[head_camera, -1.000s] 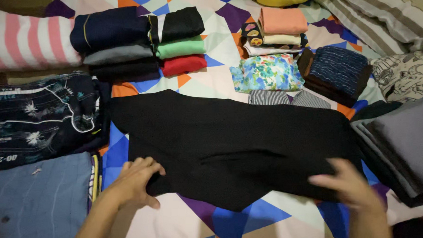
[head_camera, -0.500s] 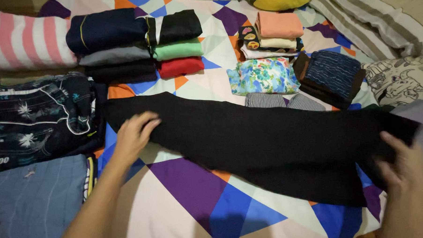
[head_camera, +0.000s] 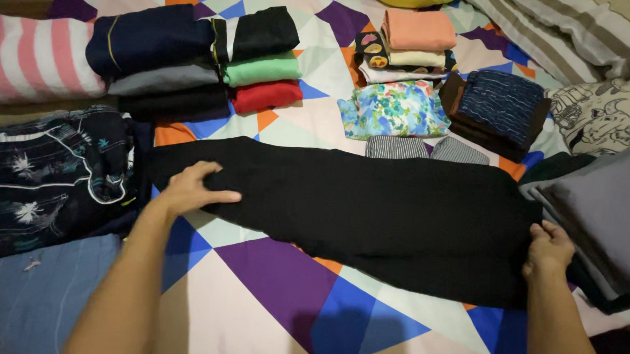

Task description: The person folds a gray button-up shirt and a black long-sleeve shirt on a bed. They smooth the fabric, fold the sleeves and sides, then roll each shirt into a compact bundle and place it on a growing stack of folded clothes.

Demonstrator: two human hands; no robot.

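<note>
Black garment (head_camera: 369, 214) lies flat, both hands apart: left (head_camera: 189, 190) pressing open, right (head_camera: 548, 249) gripping its edge.

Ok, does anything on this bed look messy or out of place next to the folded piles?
Mostly tidy. The black garment lies spread across the patterned sheet, its lower edge slanting, with the left hand flat on one end and the right hand gripping the other. Nothing looks spilled or torn.

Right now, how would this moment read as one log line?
left hand: flat on black garment | right hand: gripping its right edge | garment: spread on patterned sheet
</note>
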